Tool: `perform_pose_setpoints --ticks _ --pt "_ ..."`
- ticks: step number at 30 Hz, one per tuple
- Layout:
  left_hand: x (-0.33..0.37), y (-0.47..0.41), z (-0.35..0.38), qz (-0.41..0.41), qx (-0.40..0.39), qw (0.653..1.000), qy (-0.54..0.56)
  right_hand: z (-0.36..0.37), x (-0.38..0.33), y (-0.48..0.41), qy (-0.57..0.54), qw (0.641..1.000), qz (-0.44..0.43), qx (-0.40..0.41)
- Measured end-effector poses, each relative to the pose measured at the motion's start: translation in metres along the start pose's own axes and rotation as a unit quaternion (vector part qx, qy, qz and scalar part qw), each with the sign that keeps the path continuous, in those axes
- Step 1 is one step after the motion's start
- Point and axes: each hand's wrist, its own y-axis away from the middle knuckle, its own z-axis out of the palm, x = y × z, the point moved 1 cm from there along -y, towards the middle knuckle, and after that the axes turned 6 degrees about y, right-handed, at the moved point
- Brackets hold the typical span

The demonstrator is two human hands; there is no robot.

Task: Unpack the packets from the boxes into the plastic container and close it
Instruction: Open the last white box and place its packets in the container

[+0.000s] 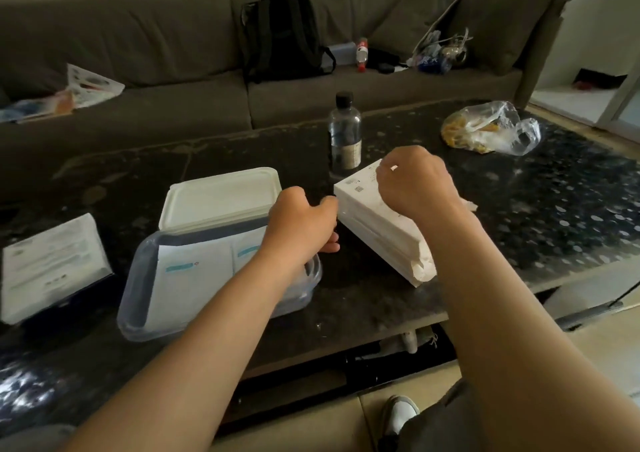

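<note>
Left hand (301,219): fingers curled tight on the left side of the white box (360,205), thumb at its far corner
Right hand (415,184): lies on top of the box, fingers bent over its far edge and holding it
White box: tilted on the dark table (519,209), just right of the plastic container (136,271); white packets (420,266) bulge from its near end
Plastic container: open, with 2 flat packets (194,278) showing side by side inside
Lid (221,195): propped against the container's far rim
2nd box (52,261): flat at the table's left edge
Bottle (344,132): upright behind the white box
Plastic bag (491,129): far right of the table
Backpack (280,35): on the sofa (138,42)
</note>
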Motion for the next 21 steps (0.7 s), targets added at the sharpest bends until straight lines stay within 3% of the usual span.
perform_pose_setpoints --ticks 3,6,13,17,21 --pt "-0.003 -0.001 -0.044 0.015 0.049 0.999 -0.019 0.022 -0.05 0.013 -0.02 0.999 -0.026 -0.032" --pt "-0.013 -0.003 -0.094 0.007 0.108 0.994 -0.016 0.05 -0.102 0.038 -0.031 0.99 -0.127 -0.047" --pt "-0.05 0.001 -0.224 -0.001 0.242 0.97 -0.001 0.121 -0.212 0.112 -0.121 0.935 -0.297 -0.153" --pt "-0.078 -0.006 -0.29 -0.028 0.314 0.949 -0.002 0.163 -0.255 0.127 -0.095 0.914 -0.321 -0.229" --pt "-0.103 -0.01 -0.332 -0.053 0.321 0.944 -0.053 0.202 -0.282 0.123 -0.042 0.912 -0.296 -0.282"
